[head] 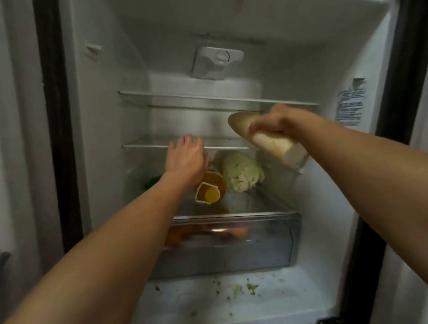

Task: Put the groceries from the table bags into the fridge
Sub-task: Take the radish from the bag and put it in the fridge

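White plastic lines the open fridge [106,106], dim inside, with a control dial [222,57] on the back wall and two glass shelves [186,97] below it. The right hand [277,120] grips a radish [271,142] from above, fingers curled round its middle. It hangs between the shelves on the right side, above a cabbage [242,173]. Its long axis runs on a slant: the rounded tip points up and left into the fridge, the flat cut end down and right.

The left hand [186,158] is flat, fingers straight and spread, holding nothing, at the front edge of the lower shelf; whether it touches cannot be told. Beside the cabbage stands a bottle [211,189] with a yellow cap. A clear drawer [266,239] below holds orange things, blurred. A sticker [350,104] on the right wall carries blue print too small to read. Green scraps [246,287] lie on the fridge floor.
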A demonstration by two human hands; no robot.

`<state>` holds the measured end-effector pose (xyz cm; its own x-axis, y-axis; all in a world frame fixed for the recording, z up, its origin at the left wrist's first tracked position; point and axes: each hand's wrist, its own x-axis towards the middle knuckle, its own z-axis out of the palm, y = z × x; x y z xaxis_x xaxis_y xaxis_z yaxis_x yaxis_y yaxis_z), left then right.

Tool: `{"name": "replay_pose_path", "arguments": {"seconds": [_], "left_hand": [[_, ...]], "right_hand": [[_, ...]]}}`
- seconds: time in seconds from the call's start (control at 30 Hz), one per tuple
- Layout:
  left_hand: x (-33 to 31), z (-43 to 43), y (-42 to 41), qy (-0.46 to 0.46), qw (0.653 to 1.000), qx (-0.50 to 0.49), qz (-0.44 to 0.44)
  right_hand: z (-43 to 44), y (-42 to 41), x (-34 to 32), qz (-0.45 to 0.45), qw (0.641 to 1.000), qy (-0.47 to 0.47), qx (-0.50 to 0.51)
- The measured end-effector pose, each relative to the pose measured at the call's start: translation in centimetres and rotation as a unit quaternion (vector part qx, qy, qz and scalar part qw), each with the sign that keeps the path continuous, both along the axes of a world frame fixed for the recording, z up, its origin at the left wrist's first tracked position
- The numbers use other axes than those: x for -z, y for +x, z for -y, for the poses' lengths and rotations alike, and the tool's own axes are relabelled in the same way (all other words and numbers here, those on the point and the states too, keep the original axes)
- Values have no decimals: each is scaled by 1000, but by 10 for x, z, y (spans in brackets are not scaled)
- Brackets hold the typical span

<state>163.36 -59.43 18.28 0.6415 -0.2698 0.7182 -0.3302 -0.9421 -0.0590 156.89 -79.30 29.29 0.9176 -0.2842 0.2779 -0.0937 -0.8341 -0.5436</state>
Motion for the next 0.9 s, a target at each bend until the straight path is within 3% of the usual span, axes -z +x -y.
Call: {"name": "replay_pose_path", "arguments": {"seconds": [0.1, 0.23, 0.47, 0.63, 0.77, 0.9], "left_hand": [[6, -3, 25, 18, 999, -25, 10], [22, 0, 42, 22, 992, -61, 112], [30, -1, 53, 23, 983, -74, 168], [32, 3, 54, 15, 981, -75, 180], [33, 4, 53, 7, 979, -74, 191], [33, 4, 52, -1, 980, -66, 187]], "right_hand": [[0, 41, -3, -37, 999, 24, -28], [-2, 79, -10, -81, 995, 12, -59], [-1, 93, -18, -114, 985, -90, -89], [14, 60, -7, -51, 987, -124, -85], [19, 43, 16, 38, 991, -99, -76], [6, 59, 24, 106, 977, -185, -21]]}}
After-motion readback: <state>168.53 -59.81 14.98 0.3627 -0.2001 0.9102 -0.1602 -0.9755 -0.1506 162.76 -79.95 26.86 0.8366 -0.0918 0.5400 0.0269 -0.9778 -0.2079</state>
